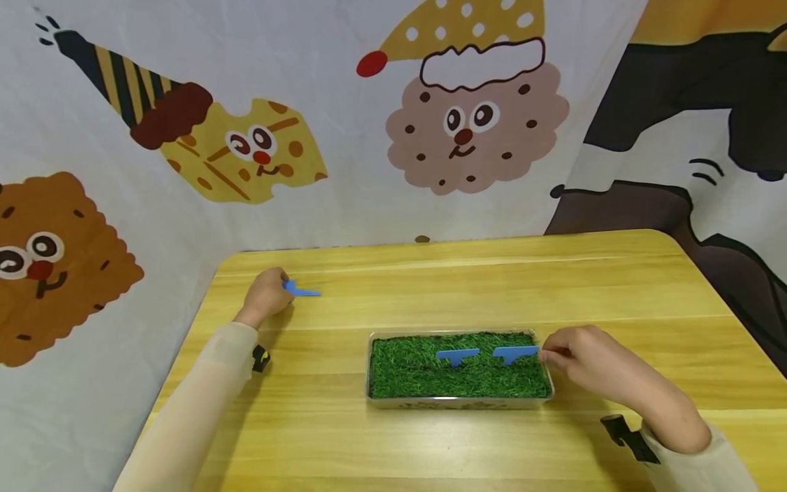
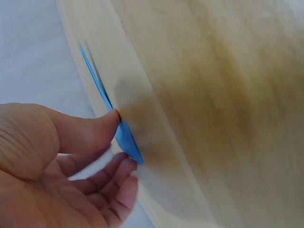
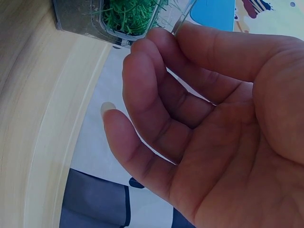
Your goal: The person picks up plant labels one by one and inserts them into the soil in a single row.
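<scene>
A clear rectangular tray (image 1: 458, 403) filled with artificial grass (image 1: 418, 379) sits on the table. Two flat blue T-shaped labels stand over the grass: a middle label (image 1: 458, 354) and a right label (image 1: 515, 352). My right hand (image 1: 605, 365) pinches the right label's outer end between thumb and forefinger, the other fingers curled loosely. In the right wrist view, part of this blue label (image 3: 213, 14) shows beyond the thumb. Near the table's far left corner, my left hand (image 1: 267, 294) pinches another blue label (image 2: 124, 135) between thumb and fingers, just above the wood.
The wooden table (image 1: 295, 424) has rounded far corners and meets a cloth backdrop (image 1: 344, 123) printed with cartoon biscuits and cheese. A black strap (image 1: 261, 359) hangs at the left wrist, another strap (image 1: 628, 437) at the right.
</scene>
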The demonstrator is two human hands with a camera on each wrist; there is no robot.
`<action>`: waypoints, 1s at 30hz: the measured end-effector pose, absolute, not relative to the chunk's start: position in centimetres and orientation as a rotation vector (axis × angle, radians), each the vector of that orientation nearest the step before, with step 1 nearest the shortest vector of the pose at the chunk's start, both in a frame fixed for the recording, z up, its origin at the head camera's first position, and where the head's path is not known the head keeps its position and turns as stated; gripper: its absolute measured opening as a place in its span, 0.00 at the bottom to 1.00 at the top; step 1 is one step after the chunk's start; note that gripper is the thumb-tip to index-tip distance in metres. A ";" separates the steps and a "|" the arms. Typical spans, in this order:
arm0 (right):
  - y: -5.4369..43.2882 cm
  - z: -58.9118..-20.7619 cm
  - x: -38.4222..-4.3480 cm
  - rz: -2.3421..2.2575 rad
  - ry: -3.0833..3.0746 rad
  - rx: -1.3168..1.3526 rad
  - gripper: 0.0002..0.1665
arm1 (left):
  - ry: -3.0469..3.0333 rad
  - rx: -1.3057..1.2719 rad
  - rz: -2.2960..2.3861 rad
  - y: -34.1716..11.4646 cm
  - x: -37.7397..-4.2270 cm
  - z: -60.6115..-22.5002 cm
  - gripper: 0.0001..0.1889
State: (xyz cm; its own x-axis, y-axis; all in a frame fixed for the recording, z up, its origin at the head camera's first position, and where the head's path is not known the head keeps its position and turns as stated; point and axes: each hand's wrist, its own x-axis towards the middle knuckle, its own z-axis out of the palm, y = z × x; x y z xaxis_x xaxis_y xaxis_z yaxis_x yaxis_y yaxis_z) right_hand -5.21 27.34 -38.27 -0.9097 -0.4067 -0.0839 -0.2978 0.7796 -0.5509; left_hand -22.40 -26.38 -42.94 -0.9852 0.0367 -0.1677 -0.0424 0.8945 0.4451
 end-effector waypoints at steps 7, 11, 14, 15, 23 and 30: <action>27.3 -38.3 -5.2 -0.816 2.775 -0.553 0.08 | 2.880 0.022 0.710 -26.6 -22.8 -43.1 0.24; 27.3 -38.3 -5.2 -0.812 2.788 -0.558 0.07 | 2.845 -0.016 0.693 -26.7 -22.6 -42.6 0.29; 27.3 -38.3 -5.2 -0.810 2.792 -0.560 0.07 | 2.822 -0.054 0.675 -26.7 -22.6 -42.4 0.23; 27.3 -38.3 -5.2 -0.811 2.792 -0.560 0.07 | 2.813 -0.059 0.674 -26.8 -22.6 -42.3 0.21; 27.3 -38.4 -5.2 -0.807 2.786 -0.566 0.08 | 2.743 -0.045 0.718 -27.6 -23.2 -42.6 0.21; 27.3 -38.5 -5.3 -0.801 2.796 -0.591 0.07 | 2.770 -0.111 0.786 -28.0 -23.6 -43.1 0.22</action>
